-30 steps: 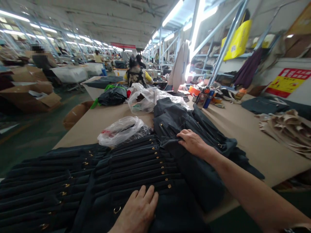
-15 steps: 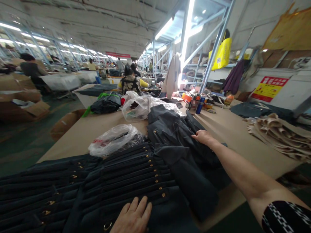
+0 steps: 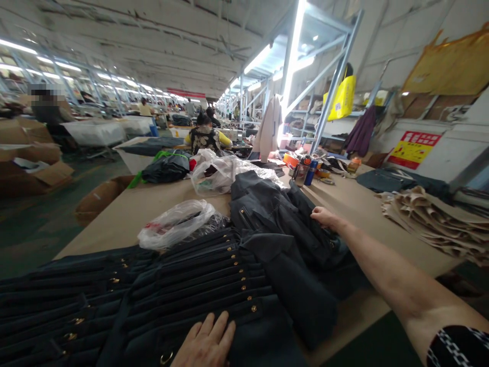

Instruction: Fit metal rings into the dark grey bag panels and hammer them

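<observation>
My left hand (image 3: 208, 339) lies flat, fingers spread, on a row of overlapping dark garments (image 3: 183, 285) with gold-coloured metal fittings. To the right of that row rests a crumpled dark jacket-like garment (image 3: 263, 204) with a small zip. My right hand (image 3: 324, 216) reaches out to its right side, the fingers pinched on the dark cloth. A sleeve-like length of the cloth (image 3: 301, 285) hangs toward the near table edge. A clear plastic bag (image 3: 178, 221) sits against the far side of the row.
The brown table (image 3: 114, 214) also bears more plastic bags (image 3: 217, 173), a dark bundle (image 3: 166, 168), a blue can (image 3: 310, 172) and stacked beige cloth (image 3: 435, 219). A cardboard box (image 3: 99, 199) stands left on the floor. Past the table sits a person (image 3: 204, 135).
My right hand has moved slightly right and down, still on the dark garment's edge. The left hand stays flat on the row. The view has shifted a little.
</observation>
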Tool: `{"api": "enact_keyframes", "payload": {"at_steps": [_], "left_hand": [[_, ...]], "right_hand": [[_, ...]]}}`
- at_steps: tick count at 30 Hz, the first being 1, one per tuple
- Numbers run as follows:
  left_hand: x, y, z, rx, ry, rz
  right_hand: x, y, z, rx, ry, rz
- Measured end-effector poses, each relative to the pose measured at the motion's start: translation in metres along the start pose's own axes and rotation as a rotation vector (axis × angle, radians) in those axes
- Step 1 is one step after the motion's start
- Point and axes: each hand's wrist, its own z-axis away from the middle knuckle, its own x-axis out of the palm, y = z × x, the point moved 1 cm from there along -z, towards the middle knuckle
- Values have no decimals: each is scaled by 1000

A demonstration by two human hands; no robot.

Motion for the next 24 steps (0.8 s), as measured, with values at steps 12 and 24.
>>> {"api": "enact_keyframes", "payload": {"at_steps": [12, 24], "left_hand": [[-65, -1, 7, 290, 568, 221], [-179, 32, 49, 88, 994, -146]], "right_hand": [[-96, -76, 69, -557, 561, -321], [-68, -185, 239, -1347, 584, 640]]}}
